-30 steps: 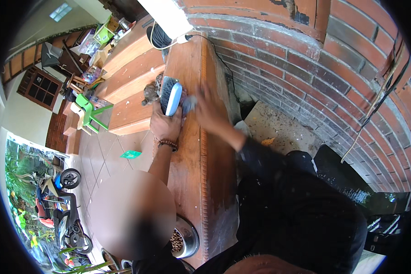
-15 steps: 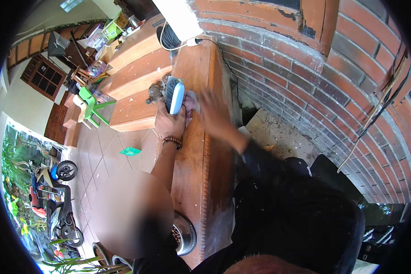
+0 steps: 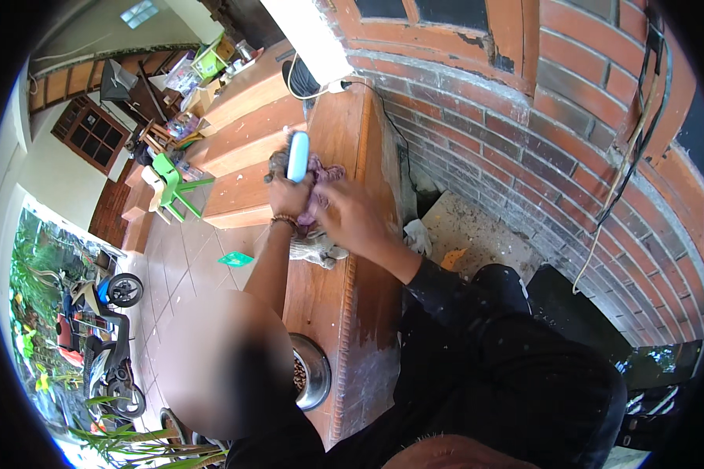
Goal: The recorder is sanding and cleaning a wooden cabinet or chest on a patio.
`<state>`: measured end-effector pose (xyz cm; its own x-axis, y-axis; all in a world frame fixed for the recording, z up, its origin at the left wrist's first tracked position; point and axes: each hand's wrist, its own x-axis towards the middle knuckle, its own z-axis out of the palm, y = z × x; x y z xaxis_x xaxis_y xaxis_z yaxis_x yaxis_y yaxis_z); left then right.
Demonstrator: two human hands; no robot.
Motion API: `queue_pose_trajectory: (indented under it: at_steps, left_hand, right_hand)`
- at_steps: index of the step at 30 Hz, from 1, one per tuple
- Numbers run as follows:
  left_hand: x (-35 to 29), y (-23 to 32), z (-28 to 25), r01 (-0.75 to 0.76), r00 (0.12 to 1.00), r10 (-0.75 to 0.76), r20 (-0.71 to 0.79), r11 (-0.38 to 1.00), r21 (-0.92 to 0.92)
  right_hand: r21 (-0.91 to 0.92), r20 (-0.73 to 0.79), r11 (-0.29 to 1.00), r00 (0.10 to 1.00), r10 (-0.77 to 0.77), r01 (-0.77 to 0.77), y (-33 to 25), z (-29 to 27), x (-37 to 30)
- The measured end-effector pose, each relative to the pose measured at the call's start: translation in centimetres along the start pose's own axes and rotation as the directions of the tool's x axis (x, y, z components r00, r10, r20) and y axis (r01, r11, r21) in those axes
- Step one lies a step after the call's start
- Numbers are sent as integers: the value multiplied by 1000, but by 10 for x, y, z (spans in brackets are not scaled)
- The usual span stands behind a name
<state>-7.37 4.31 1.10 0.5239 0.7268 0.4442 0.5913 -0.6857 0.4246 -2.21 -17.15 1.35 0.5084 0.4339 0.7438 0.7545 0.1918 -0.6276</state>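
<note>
Evidently a grooming stroke is underway: the left hand (image 3: 289,195) is closing around a light blue brush (image 3: 298,156), holding it upright over a small grey, furry animal (image 3: 314,242) that is lying on the wooden bench (image 3: 344,313), just beside the brick wall (image 3: 524,141). The right hand (image 3: 350,215) is pressing flat, fingers spread, on the animal and on a purple cloth (image 3: 325,173) bunched at its far end; it seems to be steadying rather than gripping, and whether the fingers are pinching any cloth I cannot tell. Pale paws are showing below the wrists, near the bench's edge.

My judgement is that the brushing is in mid-course, with the brush lifted between strokes. The next move is calling for bringing the bristles down lightly onto the fur and drawing them along the body, while the right hand is keeping the animal from sliding toward the edge.

Nearer the person, a metal bowl (image 3: 314,374) of dry pellets is sitting at the bench's left edge.
</note>
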Motion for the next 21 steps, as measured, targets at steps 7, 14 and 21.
queue_pose_trajectory:
  at_steps: [7, 14, 21]
  left_hand:
    - [-42, 46, 3, 19, 998, -22, -53, 998, -66]
    - [-45, 39, 13, -30, 997, 30, -65, 1000, -2]
    - [-37, 18, 14, 29, 998, -22, -56, 993, 115]
  right_hand:
    - [-79, 262, 881, 843, 470, -467, 44, 26, 55]
    - [80, 80, 853, 856, 511, -516, 62, 61, 52]
    - [70, -110, 996, 992, 67, -60, 49, 42, 17]
